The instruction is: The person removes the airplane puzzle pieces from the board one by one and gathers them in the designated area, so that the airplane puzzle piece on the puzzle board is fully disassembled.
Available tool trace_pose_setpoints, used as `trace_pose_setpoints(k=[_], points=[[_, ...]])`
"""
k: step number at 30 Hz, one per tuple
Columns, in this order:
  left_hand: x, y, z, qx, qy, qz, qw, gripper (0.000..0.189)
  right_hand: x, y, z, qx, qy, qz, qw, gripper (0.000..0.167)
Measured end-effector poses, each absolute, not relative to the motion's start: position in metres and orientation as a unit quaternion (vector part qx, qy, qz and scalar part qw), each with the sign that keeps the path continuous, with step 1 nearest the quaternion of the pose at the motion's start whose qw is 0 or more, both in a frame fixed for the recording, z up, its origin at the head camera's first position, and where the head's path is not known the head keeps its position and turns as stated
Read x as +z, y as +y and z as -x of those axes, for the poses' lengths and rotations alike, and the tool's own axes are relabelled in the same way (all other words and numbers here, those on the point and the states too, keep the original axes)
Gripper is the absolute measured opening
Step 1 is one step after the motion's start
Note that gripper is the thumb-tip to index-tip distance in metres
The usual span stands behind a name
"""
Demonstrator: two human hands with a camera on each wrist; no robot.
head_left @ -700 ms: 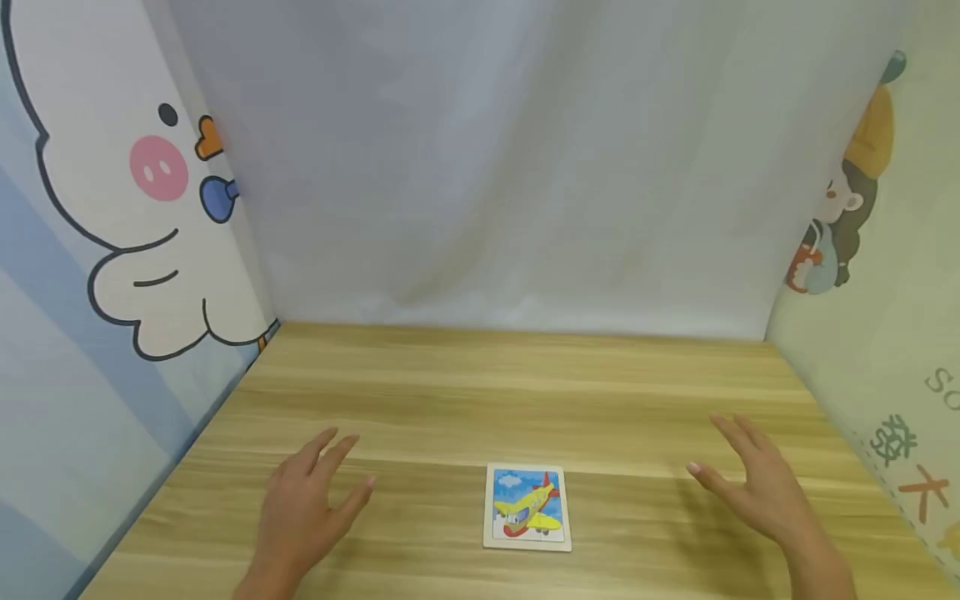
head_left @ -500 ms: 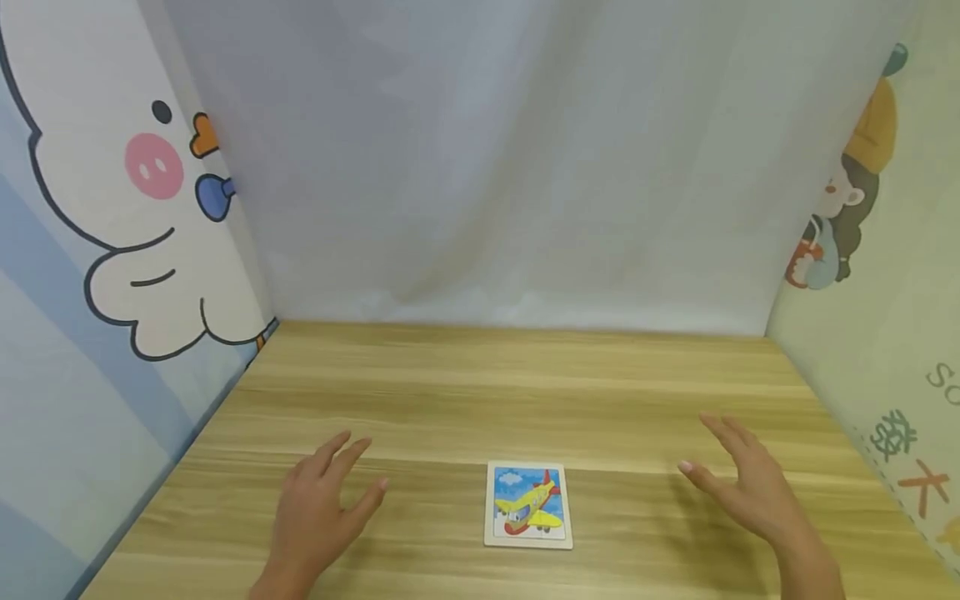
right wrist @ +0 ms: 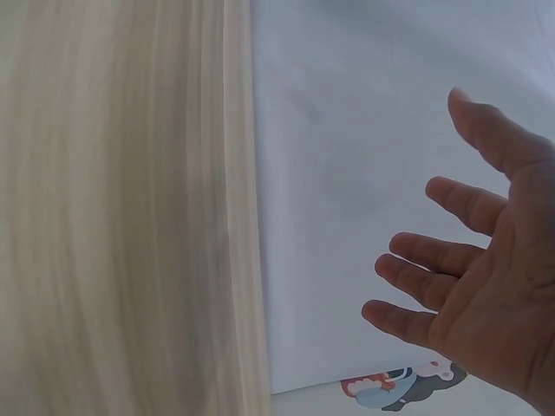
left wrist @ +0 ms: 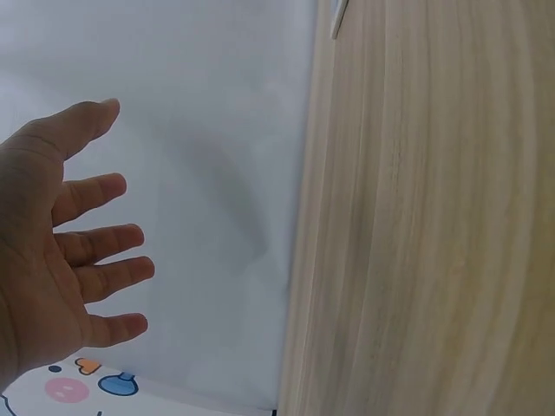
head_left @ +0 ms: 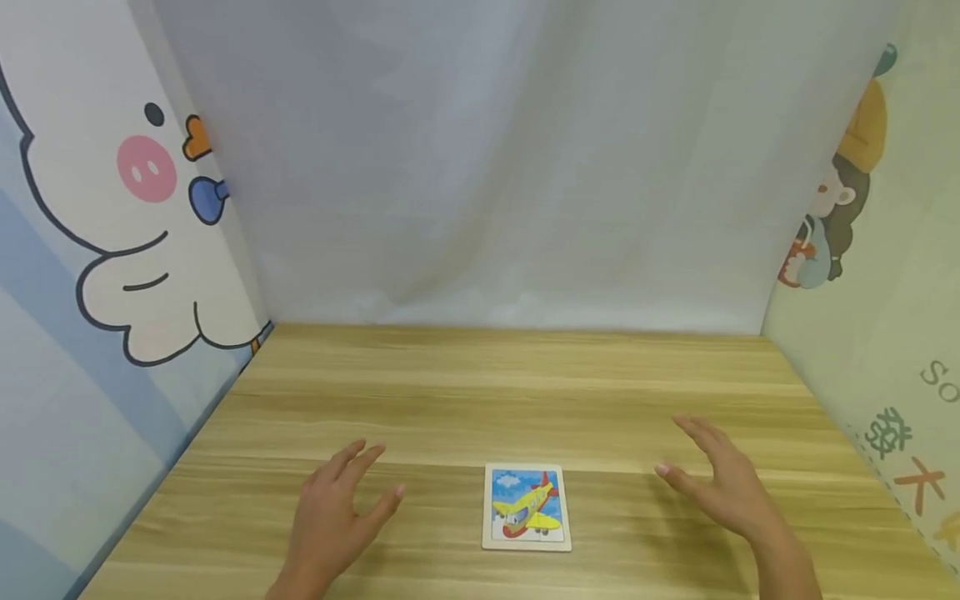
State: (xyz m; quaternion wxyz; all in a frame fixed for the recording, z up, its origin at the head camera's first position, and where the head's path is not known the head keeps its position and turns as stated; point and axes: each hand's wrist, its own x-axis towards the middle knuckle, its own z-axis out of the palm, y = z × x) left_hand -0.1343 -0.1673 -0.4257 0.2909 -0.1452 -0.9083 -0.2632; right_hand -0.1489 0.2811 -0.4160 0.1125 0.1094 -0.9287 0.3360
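A small square picture puzzle (head_left: 527, 507) with a pale frame lies flat on the wooden table. Its picture is a yellow and red airplane on a blue sky. To its left, my left hand (head_left: 337, 512) hovers with spread fingers and holds nothing. On the other side, farther off, my right hand (head_left: 723, 487) is also held over the table, fingers apart and nothing in it. Both wrist views show the palms bare: the left hand (left wrist: 69, 234) and the right hand (right wrist: 486, 260). Only a sliver of the puzzle's edge (left wrist: 339, 17) shows in the left wrist view.
The wood-grain table (head_left: 510, 400) runs back to a hanging white cloth (head_left: 480, 167). A wall with a large white cartoon bird (head_left: 82, 175) stands along the left side. Along the right is a pale green wall (head_left: 900, 333) with a cartoon figure and lettering.
Both hands have moved inward toward the puzzle, the left one to the right and the right one to the left. The puzzle has stayed in place on the table.
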Motion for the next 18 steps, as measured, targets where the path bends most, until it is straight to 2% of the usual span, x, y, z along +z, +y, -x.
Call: trace_pose_setpoints(k=[12, 18], points=[[-0.421, -0.151, 0.134, -0.28, -0.926, 0.137, 0.215, 0.051, -0.413, 0.279, 0.155, 0.364, -0.921, -0.117, 0.078, 0.066], [-0.421, -0.138, 0.133, -0.28, -0.929, 0.137, 0.2, 0.05, -0.42, 0.283, 0.16, 0.381, -0.914, -0.124, 0.056, 0.067]])
